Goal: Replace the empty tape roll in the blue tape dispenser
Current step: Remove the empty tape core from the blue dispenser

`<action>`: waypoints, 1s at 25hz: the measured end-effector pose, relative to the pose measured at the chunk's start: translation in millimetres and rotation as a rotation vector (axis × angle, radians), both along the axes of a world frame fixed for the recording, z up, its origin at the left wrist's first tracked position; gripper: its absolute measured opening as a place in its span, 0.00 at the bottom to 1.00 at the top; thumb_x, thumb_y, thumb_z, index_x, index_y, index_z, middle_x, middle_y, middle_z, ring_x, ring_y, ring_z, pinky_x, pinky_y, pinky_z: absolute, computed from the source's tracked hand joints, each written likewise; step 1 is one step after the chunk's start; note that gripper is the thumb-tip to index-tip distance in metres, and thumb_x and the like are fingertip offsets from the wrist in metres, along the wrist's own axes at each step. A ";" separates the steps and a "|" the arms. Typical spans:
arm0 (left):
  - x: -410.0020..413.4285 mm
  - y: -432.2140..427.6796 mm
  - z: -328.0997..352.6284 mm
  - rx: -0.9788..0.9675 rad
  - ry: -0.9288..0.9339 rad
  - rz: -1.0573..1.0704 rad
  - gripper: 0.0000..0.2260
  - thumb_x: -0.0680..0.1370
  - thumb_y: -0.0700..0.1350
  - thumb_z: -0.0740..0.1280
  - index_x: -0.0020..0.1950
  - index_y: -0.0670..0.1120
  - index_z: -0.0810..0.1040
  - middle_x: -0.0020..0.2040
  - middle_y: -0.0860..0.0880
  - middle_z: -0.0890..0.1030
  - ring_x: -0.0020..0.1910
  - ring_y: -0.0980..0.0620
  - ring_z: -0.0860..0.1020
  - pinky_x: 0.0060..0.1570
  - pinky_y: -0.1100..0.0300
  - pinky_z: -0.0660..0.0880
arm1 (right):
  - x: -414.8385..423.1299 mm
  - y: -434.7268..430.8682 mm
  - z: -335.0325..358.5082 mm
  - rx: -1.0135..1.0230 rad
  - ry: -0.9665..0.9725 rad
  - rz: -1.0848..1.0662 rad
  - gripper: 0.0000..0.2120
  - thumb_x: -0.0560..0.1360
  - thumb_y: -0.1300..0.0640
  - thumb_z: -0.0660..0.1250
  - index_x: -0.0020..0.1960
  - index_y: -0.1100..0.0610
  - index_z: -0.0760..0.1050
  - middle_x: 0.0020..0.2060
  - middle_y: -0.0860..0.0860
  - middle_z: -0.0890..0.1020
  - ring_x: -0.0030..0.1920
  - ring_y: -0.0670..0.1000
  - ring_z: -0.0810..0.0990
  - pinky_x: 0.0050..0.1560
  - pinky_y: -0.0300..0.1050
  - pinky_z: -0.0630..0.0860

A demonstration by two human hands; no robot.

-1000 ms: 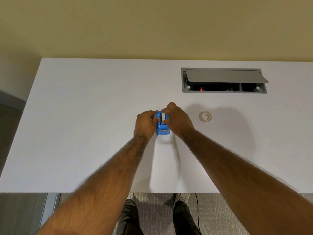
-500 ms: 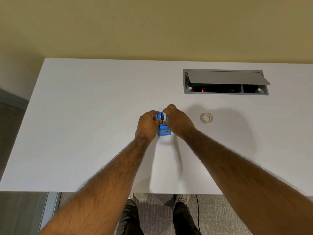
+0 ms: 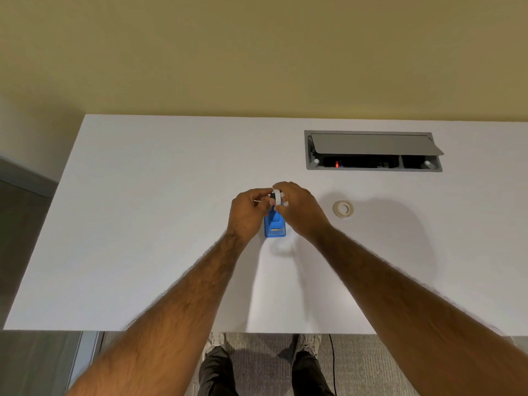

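Note:
The blue tape dispenser (image 3: 275,225) stands on the white table (image 3: 148,224), its cutter end towards me. Just above its far end, both hands hold the empty white tape roll (image 3: 276,193) with its black hub (image 3: 273,199). My left hand (image 3: 248,214) pinches it from the left with curled fingers. My right hand (image 3: 300,208) pinches it from the right and covers the back of the dispenser. The roll appears lifted out of the dispenser's cradle, which the fingers hide. A fresh clear tape roll (image 3: 343,208) lies flat on the table to the right of my right hand.
A grey recessed cable box (image 3: 371,167) with its lid raised sits in the table at the back right. The table's near edge runs just above my legs and shoes (image 3: 217,341). A yellow wall stands behind the table.
Both hands have risen slightly from the dispenser, bringing the white roll and black hub up with them. More of the dispenser's blue body shows below the fingers.

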State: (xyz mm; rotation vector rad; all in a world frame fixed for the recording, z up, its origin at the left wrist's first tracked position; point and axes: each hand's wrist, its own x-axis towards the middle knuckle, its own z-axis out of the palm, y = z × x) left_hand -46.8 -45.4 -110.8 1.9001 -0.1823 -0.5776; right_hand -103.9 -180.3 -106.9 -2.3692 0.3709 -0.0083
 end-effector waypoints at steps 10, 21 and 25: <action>-5.5 -0.5 63.6 -0.272 0.138 0.223 0.05 0.78 0.38 0.67 0.47 0.43 0.83 0.41 0.44 0.86 0.43 0.42 0.86 0.52 0.49 0.83 | -5.3 3.0 63.7 0.705 -0.160 -0.373 0.13 0.70 0.61 0.74 0.54 0.54 0.81 0.46 0.44 0.85 0.45 0.43 0.84 0.43 0.31 0.77; -11.9 -3.7 86.9 -0.257 0.159 0.305 0.09 0.74 0.45 0.75 0.49 0.40 0.83 0.43 0.43 0.87 0.44 0.48 0.86 0.52 0.51 0.83 | -12.7 16.3 78.7 0.687 -0.230 -0.375 0.11 0.73 0.60 0.72 0.55 0.53 0.82 0.50 0.48 0.84 0.48 0.44 0.84 0.48 0.33 0.79; -18.3 -5.9 87.7 -0.227 0.116 0.299 0.09 0.76 0.46 0.74 0.51 0.41 0.84 0.45 0.44 0.87 0.45 0.48 0.86 0.52 0.51 0.83 | -10.1 22.2 83.7 0.660 -0.232 -0.460 0.08 0.72 0.58 0.73 0.51 0.53 0.83 0.47 0.49 0.84 0.44 0.44 0.84 0.43 0.31 0.78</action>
